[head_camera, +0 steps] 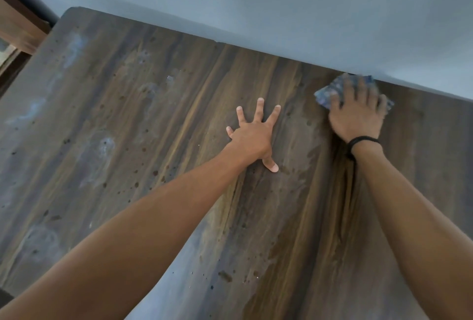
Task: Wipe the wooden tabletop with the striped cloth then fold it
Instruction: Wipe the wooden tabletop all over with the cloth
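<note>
The dark wooden tabletop [179,120] fills most of the view, streaked with grain, pale smears and small dark spots. My left hand [253,135] lies flat on the middle of it with the fingers spread wide. My right hand [358,112] presses down on the bluish cloth [327,92] at the table's far edge, close to the wall. The fingers lie spread over the cloth and look blurred. Most of the cloth is hidden under the hand; only its left side and a right corner stick out.
A grey-blue wall [281,7] runs along the table's far edge. Wooden furniture [18,28] stands past the table's left corner. A black band [363,140] circles my right wrist.
</note>
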